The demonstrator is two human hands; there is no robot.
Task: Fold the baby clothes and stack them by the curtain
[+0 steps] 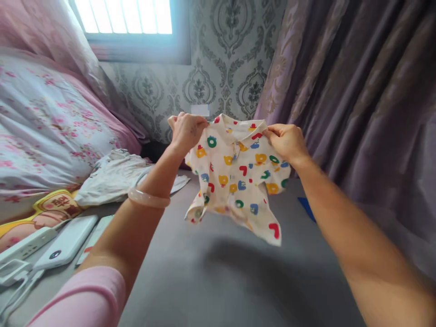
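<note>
A small cream short-sleeved shirt (pixel 235 175) with a collar and coloured letter-like prints hangs in the air above the grey bed surface (pixel 204 281). My left hand (pixel 186 129) pinches its shoulder on the left, beside the collar. On the other side, my right hand (pixel 286 141) grips the opposite shoulder just below the collar. The shirt is spread between both hands, its front facing me, and its lower hem is flared and uneven. Its shadow falls on the surface beneath.
At the left lie crumpled pale clothes (pixel 112 175), a yellow cartoon cushion (pixel 56 204), a power strip (pixel 29 243), a white power bank (pixel 68 240) and cables. Floral bedding (pixel 51 122) rises behind them. Purple curtains (pixel 361 91) hang at the right, near a blue flat item (pixel 306 209).
</note>
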